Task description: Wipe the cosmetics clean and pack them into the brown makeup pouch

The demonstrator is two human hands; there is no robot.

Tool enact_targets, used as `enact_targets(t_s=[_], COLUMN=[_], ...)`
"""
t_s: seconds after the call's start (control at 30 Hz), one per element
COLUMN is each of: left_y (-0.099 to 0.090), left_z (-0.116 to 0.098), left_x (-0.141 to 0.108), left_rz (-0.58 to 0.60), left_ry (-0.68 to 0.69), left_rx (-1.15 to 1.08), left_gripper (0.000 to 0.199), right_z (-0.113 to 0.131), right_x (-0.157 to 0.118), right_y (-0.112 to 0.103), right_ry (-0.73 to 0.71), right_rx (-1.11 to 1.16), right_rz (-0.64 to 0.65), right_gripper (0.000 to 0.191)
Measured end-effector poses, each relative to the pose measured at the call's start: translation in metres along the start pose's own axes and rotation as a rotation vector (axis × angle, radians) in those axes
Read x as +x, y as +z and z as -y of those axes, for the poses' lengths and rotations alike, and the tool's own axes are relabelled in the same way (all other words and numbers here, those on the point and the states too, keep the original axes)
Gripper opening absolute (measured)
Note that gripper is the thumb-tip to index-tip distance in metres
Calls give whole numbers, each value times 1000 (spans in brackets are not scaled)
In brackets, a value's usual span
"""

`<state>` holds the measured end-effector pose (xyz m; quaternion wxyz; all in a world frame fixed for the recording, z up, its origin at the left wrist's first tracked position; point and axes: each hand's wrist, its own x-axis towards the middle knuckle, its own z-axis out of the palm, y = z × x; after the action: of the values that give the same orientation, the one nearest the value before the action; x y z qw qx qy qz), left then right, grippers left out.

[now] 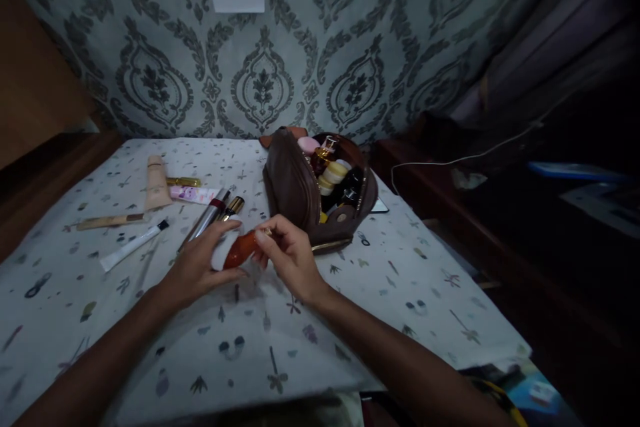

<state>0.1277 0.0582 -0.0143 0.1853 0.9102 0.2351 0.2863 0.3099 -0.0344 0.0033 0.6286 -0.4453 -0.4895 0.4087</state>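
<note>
In the head view a small bottle [241,251] with an orange-brown body and a white end lies tilted between my hands, above the table. My left hand [196,265] wraps round its white end. At the other end, the fingertips of my right hand [293,259] pinch its narrow tip, partly hidden by the fingers. Just behind my right hand stands an unzipped brown cosmetic bag [291,177], with pale yellow-lidded jars [333,175], an amber bottle [323,159] and dark items inside. Slim silver and black-gold tubes [233,208] lie beyond my left hand.
On the left of the patterned tablecloth [250,347] lie a beige tube [157,183], a gold tube [184,181], a pink-and-white tube [195,194], a wooden-looking stick [110,221] and a white tube with black cap [133,247]. A wallpapered wall [263,80] rises behind.
</note>
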Motion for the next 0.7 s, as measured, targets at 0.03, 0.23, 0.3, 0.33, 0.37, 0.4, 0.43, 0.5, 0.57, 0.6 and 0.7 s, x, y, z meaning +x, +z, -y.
enact_targets(t_s=[0.03, 0.23, 0.3, 0.33, 0.37, 0.4, 0.43, 0.5, 0.57, 0.6, 0.7], left_y=[-2, -4, 1, 4, 7, 10, 11, 12, 10, 9, 7], left_z=[-1, -1, 2, 4, 6, 8, 9, 13, 17, 18, 20], left_x=[1, 0, -2, -3, -5, -6, -6, -7, -6, -5, -3], left_rz=[-15, -46, -55, -62, -64, -60, -53, 10, 82, 107, 138], left_ry=[-39, -215, -231, -234, -231, -228, -230, -227, -221, -217, -194], left_rx=[-36, -135, -125, -118, -110, -99, -86, -59, -30, -18, 2], left_gripper=[64, 42, 41, 41, 40, 40, 40, 37, 35, 35, 34], right_z=[10, 93, 117, 126, 132, 136, 138, 137, 133, 131, 123], right_x=[-1, 9, 17, 22, 27, 31, 35, 43, 50, 54, 63], right_y=[-5, -73, -102, -116, -128, -138, -147, -160, -167, -169, -173], right_ry=[-44, -190, -245, -261, -276, -282, -284, -283, -269, -259, -222], right_rx=[-56, -296, -418, -490, -563, -632, -697, -806, -894, -927, -977], right_rz=[21, -43, -84, -87, -75, -45, -4, 111, 249, 316, 462], right_gripper=[31, 27, 26, 26, 26, 26, 26, 27, 27, 26, 19])
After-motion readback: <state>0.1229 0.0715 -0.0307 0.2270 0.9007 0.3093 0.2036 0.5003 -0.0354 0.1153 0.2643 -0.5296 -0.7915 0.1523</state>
